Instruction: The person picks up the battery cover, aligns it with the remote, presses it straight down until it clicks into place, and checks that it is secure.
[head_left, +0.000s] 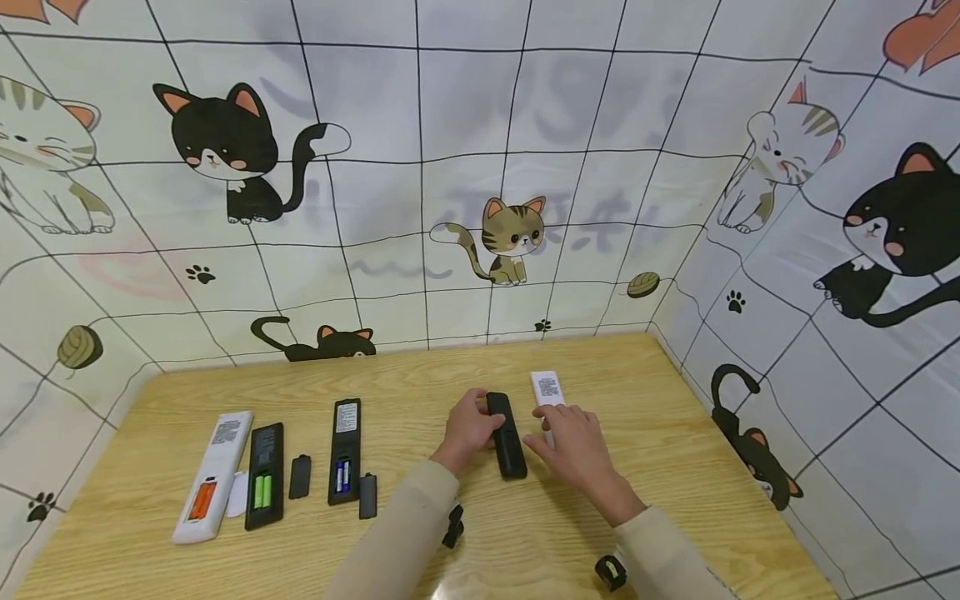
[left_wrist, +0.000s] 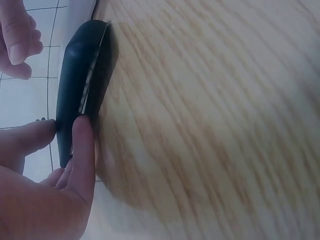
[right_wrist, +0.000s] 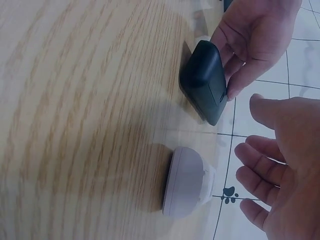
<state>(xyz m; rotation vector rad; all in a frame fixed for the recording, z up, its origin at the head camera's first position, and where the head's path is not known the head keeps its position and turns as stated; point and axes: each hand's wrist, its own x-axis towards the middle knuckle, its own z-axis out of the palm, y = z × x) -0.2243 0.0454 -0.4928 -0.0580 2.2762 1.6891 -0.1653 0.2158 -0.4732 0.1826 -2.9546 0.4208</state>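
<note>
Black and slim, one remote (head_left: 507, 442) was right of the wooden table's (head_left: 675, 467) middle, its far half pinched by the left hand (head_left: 467, 433) — thumb one side, fingers the other. Loosely spread, the right hand (head_left: 577, 446) hovered just above a white remote (head_left: 547, 386). Leftward lay three remotes (head_left: 266, 452), batteries (head_left: 262, 492) exposed.

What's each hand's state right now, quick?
Left hand: closed, holding the black remote between thumb and fingers.
Right hand: open, holding nothing, near the white remote.
</note>
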